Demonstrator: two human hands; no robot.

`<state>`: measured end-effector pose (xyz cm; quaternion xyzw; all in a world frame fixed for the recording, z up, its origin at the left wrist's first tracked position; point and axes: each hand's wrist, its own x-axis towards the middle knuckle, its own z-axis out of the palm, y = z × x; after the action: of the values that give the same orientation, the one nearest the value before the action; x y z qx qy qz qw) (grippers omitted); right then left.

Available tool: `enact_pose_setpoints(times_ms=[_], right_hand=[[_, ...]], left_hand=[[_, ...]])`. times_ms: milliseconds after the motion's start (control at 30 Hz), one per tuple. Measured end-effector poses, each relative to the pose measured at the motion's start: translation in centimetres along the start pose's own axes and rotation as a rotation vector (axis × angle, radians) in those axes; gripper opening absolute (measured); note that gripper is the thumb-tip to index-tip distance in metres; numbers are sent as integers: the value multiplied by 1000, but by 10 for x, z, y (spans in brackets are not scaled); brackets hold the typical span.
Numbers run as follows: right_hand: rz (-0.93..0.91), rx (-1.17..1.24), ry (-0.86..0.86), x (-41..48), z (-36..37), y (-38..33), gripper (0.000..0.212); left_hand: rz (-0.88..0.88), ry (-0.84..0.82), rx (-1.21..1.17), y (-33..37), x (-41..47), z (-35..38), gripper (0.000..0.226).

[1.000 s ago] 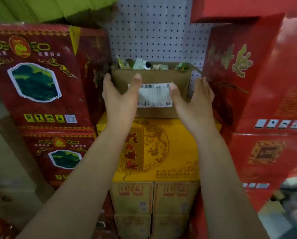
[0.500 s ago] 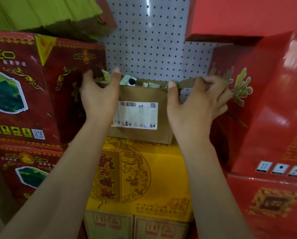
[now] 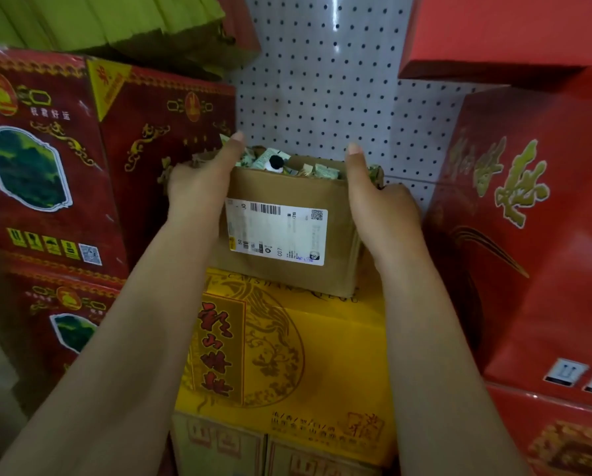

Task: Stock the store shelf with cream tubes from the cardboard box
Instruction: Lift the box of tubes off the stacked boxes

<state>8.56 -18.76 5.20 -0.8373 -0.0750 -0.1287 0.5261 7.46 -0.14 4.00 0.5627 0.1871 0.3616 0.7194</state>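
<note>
Gripping the cardboard box at centre frame by its two side walls, the left hand and the right hand each run a thumb up a near corner and wrap the fingers round the side, where they are mostly hidden. This two-sided clamp near the rim suits an open-topped load: it keeps the box level, so the cream tubes heaped loosely inside and showing just over the top edge should not spill. The white shipping label faces the camera. The box's lower edge meets the top of a yellow carton that fills the lower middle of the frame. Whether the box rests there or is already lifted a little cannot be told. The box stands in a narrow slot, which probably explains the straight, forward reach with both arms. Dark red cartons are stacked along the left of the frame, and bright red cartons rise along the right. A white pegboard backs the gap at upper centre, and a green carton overhangs the upper left. No open shelf for the tubes is in view, so the step in hand is most likely pulling the box out of this stack.
</note>
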Motion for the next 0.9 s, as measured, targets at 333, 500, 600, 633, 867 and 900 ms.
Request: enact_pose_setpoints(times_ms=[333,500,600,633,867,900], right_hand=[[318,382,-288,-7,-2,4,82],[377,529,-283,-26,1,6,47],[367,586,-282,-41,3,7,49],[352,611,-276,-45,4,8,52],[182,778,-84,-94,20,3,83],[167,797,-46,-101,22,2,84]], left_hand=[[-330,-281,103,13,11,-30,146],[-381,-418,87,18,-7,-46,61],[-362,-482,71,18,-12,-60,48],[-358,-505,59,17,-14,-65,47],[-186,-536,-161,3,-43,-95,85],[-169,-542,-183,2,-48,-99,84]])
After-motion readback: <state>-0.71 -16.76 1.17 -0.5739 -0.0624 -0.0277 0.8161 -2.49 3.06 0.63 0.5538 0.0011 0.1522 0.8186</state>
